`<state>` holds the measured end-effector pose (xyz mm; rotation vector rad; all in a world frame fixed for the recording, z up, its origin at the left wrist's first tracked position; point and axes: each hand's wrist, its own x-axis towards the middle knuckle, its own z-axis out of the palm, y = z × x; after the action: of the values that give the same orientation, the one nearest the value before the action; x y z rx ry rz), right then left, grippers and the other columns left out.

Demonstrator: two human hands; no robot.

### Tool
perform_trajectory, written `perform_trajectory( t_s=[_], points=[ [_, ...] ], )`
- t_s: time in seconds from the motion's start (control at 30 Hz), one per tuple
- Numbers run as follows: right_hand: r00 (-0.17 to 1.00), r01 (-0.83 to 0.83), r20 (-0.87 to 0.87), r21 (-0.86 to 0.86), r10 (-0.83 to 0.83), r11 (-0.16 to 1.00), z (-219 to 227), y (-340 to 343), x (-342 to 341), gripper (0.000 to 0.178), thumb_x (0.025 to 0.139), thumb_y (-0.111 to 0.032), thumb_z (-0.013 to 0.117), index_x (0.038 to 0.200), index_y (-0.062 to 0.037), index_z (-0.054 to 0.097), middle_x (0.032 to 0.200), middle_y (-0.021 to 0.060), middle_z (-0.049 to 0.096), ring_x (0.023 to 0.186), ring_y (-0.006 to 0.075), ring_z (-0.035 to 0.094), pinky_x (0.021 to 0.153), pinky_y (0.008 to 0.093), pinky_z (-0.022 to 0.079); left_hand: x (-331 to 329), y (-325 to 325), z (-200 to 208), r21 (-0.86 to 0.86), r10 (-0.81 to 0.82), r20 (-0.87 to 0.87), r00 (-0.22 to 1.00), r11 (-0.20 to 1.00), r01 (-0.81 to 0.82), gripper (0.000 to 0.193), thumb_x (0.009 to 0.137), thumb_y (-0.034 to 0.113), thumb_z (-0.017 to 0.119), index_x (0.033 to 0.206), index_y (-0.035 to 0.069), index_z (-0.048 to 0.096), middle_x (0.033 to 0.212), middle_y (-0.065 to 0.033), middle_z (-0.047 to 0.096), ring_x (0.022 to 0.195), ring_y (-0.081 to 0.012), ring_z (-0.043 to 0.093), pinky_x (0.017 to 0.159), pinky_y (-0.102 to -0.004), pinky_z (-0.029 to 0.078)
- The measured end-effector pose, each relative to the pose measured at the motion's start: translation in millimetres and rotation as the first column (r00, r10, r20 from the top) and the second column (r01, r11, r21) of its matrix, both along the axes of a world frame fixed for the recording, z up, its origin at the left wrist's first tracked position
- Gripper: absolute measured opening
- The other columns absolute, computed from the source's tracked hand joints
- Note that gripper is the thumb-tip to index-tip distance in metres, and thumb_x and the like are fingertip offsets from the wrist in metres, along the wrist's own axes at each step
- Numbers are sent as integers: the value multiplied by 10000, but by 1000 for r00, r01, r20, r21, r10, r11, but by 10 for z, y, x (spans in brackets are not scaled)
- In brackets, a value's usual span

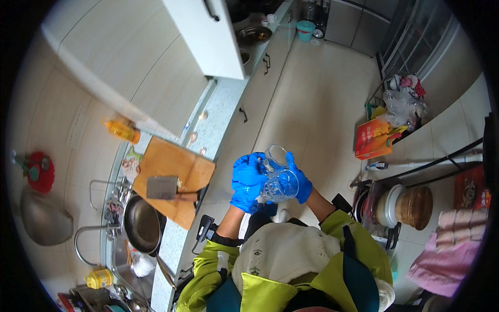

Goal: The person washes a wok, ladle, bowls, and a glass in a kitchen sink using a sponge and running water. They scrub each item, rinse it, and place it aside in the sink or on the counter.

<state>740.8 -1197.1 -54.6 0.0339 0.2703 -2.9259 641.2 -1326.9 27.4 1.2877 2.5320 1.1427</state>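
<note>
Both my hands wear blue gloves and are raised in front of my chest, above the floor. My left hand [245,181] is closed around the left side of clear glassware. My right hand [302,183] grips the same glassware from the right. The nearer piece is a patterned clear glass cup [281,186], its round mouth tilted toward me. Just beyond it another clear glass cup [277,154] shows its rim between my hands. Where the two meet is partly hidden by my fingers.
On the left counter lie a wooden cutting board [182,166] with a cleaver [162,187] on it and a frying pan [142,223] over the sink edge. A cabinet door [208,39] stands open ahead. Bags [375,138] and a rack with pots [390,205] stand on the right.
</note>
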Motion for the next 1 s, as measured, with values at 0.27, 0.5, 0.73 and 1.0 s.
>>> perform_trajectory(
  t_s=[0.27, 0.5, 0.73, 1.0],
  points=[
    [993, 25, 111, 158, -43, 987, -516, 1760, -458, 812, 788, -712, 262, 1391, -169, 233, 1336, 120, 393, 1144, 281, 471, 950, 444, 398, -737, 1696, -487, -48, -273, 369, 888, 949, 311, 218, 618, 65, 652, 808, 33, 549, 671, -75, 562, 674, -220, 559, 607, -330, 447],
    [979, 55, 165, 339, -117, 939, -486, 3499, -1178, 807, 788, -716, 254, 1369, -157, 291, 1358, 120, 367, 1165, 329, 440, 965, 518, 352, -1382, 3373, -774, 534, -523, 733, 435, 839, 110, 81, 726, -58, 576, 745, 20, 572, 786, -53, 517, 758, -157, 513, 695, -277, 423],
    [942, 333, 16, 49, -334, 942, -392, 4837, -1706, 765, 839, -652, 284, 1354, -86, 288, 1339, 133, 387, 1160, 288, 454, 973, 447, 359, -2156, 5070, -1053, 407, -315, 817, 483, 908, -97, 44, 808, 44, 541, 845, 63, 527, 786, 14, 516, 719, -89, 479, 665, -235, 415],
    [935, 217, 167, 426, -313, 878, -671, 7062, -2678, 540, 923, -463, 340, 1191, -20, 493, 1221, 140, 494, 1070, 253, 514, 890, 360, 426, -3359, 6751, -1097, 585, -317, 793, 520, 634, -506, 130, 820, -2, 481, 890, 108, 480, 776, 38, 461, 669, -80, 431, 576, -235, 380]
  ],
)
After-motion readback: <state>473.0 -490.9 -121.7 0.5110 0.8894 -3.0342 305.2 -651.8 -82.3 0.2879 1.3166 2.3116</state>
